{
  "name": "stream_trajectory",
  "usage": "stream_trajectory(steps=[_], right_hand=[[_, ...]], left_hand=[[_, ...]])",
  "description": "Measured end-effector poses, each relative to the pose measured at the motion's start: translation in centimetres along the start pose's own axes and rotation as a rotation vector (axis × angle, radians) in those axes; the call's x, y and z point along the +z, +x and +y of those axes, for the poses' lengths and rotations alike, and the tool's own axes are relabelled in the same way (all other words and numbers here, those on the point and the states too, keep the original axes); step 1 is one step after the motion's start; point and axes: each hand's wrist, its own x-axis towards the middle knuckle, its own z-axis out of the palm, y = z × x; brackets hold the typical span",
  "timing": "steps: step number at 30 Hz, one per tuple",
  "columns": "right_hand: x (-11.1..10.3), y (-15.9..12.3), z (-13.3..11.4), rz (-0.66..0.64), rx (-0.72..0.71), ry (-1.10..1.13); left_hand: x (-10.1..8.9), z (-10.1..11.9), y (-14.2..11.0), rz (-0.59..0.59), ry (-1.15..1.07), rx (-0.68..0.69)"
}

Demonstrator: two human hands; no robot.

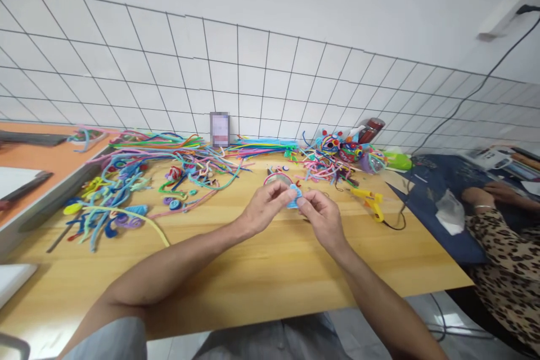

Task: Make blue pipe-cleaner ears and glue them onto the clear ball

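Note:
A small light-blue piece of coiled pipe cleaner (295, 198) is held up over the wooden table, pinched from both sides. My left hand (265, 207) grips its left edge between thumb and fingers. On the other side, my right hand (324, 218) has its thumb and forefinger closed on the right edge. Just behind the hands lies a round object with a pink rim (274, 178), partly covered by my left hand. A yellow glue gun (371, 201) rests to the right of my right hand, its cord trailing off.
Loose and curled pipe cleaners (122, 180) spread over the table's left side. Long straight ones (265, 147) lie along the back, near a propped phone (220, 129). Decorated balls (350, 149) stand at back right. A co-worker's leopard-print sleeve (493, 242) is at far right.

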Motion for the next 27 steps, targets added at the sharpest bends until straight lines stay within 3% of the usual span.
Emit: stream_trajectory(steps=[6,11,14,18,21,24,27], right_hand=[[-0.4,-1.6,0.8,-0.032,0.021,0.053],[-1.0,-2.3,1.8,-0.08,0.076,0.065],[-1.9,-2.4,2.1,-0.077,0.068,0.015],[-3.6,-2.5,2.5,0.156,0.003,-0.016],[-4.4,-2.9,3.0,0.177,-0.033,-0.041],[-4.4,-3.5,3.3,0.124,-0.108,-0.111],[-4.1,-3.8,3.3,0.112,-0.207,-0.168]], left_hand=[[0.8,-0.6,-0.7,-0.026,0.025,0.046],[1.4,-0.6,-0.9,-0.089,0.018,-0.053],[1.1,-0.4,-1.3,-0.036,0.028,-0.089],[-2.6,-0.6,-2.0,0.236,0.149,-0.063],[-7.1,-2.0,-2.4,0.547,0.422,0.028],[-9.9,-4.8,-2.7,0.663,0.505,-0.024],[-10.0,-7.7,-2.8,0.66,0.49,-0.117]])
